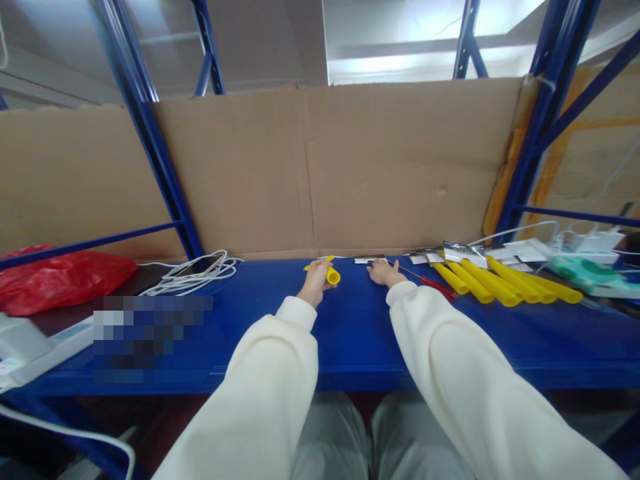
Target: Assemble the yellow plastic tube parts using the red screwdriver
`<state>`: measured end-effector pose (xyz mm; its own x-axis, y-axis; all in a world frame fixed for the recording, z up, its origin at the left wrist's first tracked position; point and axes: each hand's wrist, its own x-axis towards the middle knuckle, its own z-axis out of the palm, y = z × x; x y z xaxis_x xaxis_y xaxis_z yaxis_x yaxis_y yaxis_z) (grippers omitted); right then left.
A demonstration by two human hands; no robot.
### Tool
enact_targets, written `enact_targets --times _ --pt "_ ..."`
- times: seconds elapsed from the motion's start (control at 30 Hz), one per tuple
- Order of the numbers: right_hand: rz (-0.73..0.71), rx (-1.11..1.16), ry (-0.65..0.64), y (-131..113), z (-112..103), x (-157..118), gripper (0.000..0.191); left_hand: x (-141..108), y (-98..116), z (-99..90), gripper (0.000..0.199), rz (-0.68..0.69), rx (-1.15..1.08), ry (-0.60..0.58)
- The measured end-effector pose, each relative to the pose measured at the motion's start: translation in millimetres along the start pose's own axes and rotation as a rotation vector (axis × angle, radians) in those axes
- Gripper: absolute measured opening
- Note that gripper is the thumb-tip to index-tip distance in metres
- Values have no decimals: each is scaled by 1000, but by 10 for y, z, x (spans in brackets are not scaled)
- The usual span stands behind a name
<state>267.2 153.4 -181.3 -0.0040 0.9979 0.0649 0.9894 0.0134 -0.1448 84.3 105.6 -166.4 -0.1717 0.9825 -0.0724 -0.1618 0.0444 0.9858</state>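
Fingers of left hand [315,280] clamped on yellow tube [333,275], 12 o'clock on table [353,333]. Right hand [383,272]: fingers apart, flat packet [369,260] at its 11 o'clock, contact unclear; red tool [437,286] at 4 o'clock.

Left of the white cable coil [203,275], the red bag [65,283] and power strip [50,352] run out of frame; below the coil — a pixelated patch [150,340] (contents unreadable).

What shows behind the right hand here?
Just beyond the right hand lies a flat white-and-dark packet, and past it stands the cardboard panel. The hand blocks the view there, so whether the packet runs on behind it cannot be seen.
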Motion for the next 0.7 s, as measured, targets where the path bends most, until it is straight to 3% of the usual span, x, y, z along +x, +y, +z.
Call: enact_targets --times 0.13,0.47,0.7 --pt "33 50 -67 118 42 66 55 4 -7 -3 23 -1 -2 -9" --pt "34 60 -51 144 50 115 54 -67 21 18 26 -8 35 -16" --pt "-29 105 146 195 -116 20 50 -25 -7 23 20 8 64 -27"
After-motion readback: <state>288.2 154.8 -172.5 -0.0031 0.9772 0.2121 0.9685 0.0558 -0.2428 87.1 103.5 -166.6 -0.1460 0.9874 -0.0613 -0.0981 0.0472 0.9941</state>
